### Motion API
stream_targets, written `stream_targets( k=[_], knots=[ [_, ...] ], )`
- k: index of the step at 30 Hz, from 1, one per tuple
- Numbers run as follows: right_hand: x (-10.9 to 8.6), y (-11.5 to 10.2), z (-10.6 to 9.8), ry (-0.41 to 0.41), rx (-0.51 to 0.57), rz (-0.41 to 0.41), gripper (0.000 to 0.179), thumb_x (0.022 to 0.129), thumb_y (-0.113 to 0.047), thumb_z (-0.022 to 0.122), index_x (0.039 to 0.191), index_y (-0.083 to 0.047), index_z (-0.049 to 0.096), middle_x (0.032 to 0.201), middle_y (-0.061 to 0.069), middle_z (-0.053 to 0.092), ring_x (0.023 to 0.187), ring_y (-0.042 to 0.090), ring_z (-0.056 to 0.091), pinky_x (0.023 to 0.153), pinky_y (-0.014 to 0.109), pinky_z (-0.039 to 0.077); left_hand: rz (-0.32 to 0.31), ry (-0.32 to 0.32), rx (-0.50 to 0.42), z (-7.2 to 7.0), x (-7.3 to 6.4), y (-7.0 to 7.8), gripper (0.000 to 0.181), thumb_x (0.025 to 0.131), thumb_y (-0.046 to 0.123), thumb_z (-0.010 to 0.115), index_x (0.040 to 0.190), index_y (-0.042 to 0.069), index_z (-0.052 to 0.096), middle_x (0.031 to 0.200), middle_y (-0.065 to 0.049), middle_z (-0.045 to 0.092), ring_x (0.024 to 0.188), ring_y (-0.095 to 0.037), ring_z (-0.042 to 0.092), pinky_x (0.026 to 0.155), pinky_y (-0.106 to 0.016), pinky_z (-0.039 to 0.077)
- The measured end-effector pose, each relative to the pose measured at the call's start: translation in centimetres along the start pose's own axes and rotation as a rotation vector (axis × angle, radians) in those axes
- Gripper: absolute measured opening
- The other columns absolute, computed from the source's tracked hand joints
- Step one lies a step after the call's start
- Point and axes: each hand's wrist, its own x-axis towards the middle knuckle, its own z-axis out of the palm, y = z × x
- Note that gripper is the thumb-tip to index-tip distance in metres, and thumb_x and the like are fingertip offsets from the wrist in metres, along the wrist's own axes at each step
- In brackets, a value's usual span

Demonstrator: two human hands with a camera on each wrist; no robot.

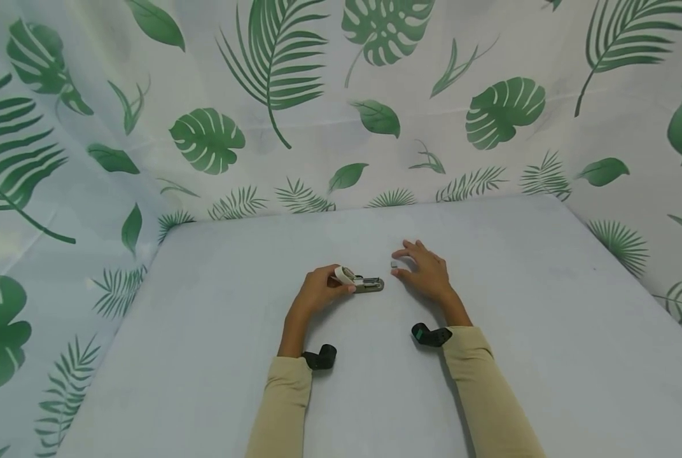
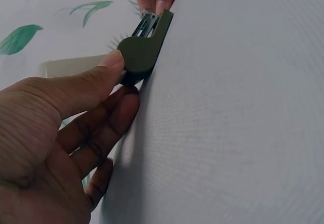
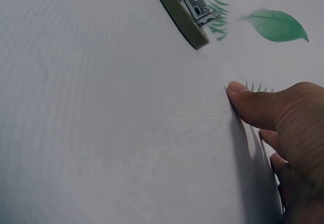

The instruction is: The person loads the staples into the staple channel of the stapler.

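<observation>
An opened stapler (image 1: pixel 368 284) lies on the white tabletop, olive-green with a pale top arm swung back and its metal magazine showing. My left hand (image 1: pixel 318 291) grips its hinge end, with the thumb (image 2: pixel 112 62) pressed against the round green side. Just off the stapler's front end is my right hand (image 1: pixel 427 270), apart from it. A small grey piece (image 1: pixel 394 264), perhaps a strip of staples, sits between that hand's thumb and fingertips. In the right wrist view the thumb (image 3: pixel 253 102) is seen near the table, and the small piece is hidden.
A white tabletop (image 1: pixel 203 356) spreads around both hands. Behind it and at the sides hangs a white cloth (image 1: pixel 318 152) printed with green leaves. Black wrist cameras (image 1: pixel 429 334) are worn at both cuffs.
</observation>
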Motion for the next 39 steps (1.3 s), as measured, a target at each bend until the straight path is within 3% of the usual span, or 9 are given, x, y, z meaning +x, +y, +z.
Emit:
stream_targets(
  k=[8, 24, 33, 39],
  knots=[
    [0.1, -0.8, 0.0, 0.056, 0.016, 0.035, 0.022, 0.08, -0.027, 0.068, 0.1, -0.018, 0.065, 0.137, 0.009, 0.042, 0.134, 0.03, 0.022, 0.1, 0.059, 0.013, 0.017, 0.003, 0.015, 0.1, 0.0, 0.0, 0.027, 0.079, 0.027, 0.07, 0.101, 0.015, 0.063, 0.095, 0.002, 0.064, 0.086, -0.009, 0.06, 0.077, -0.027, 0.047],
    [0.1, -1.0, 0.2, 0.101, 0.01, 0.07, 0.018, 0.08, -0.024, 0.068, 0.097, -0.017, 0.068, 0.135, 0.009, 0.045, 0.133, 0.03, 0.025, 0.102, 0.057, 0.014, -0.006, -0.006, -0.022, 0.3, -0.1, -0.2, 0.029, 0.078, 0.025, 0.071, 0.103, 0.015, 0.061, 0.095, 0.001, 0.064, 0.087, -0.011, 0.06, 0.079, -0.03, 0.046],
    [0.0, -1.2, 0.1, 0.12, 0.028, 0.081, 0.014, 0.08, -0.023, 0.068, 0.091, -0.014, 0.068, 0.131, 0.009, 0.049, 0.132, 0.029, 0.027, 0.104, 0.053, 0.015, 0.018, -0.006, -0.03, 0.3, -0.1, -0.2, 0.029, 0.079, 0.024, 0.07, 0.103, 0.013, 0.061, 0.094, -0.001, 0.064, 0.086, -0.013, 0.06, 0.079, -0.032, 0.046],
    [0.0, -1.2, 0.3, 0.174, 0.083, 0.117, 0.015, 0.085, -0.023, 0.063, 0.095, -0.013, 0.066, 0.122, 0.007, 0.056, 0.124, 0.027, 0.04, 0.102, 0.05, 0.021, 0.005, 0.002, -0.025, 0.3, -0.1, -0.2, 0.029, 0.078, 0.024, 0.071, 0.103, 0.013, 0.061, 0.093, -0.001, 0.064, 0.086, -0.013, 0.06, 0.078, -0.032, 0.046]
  ],
)
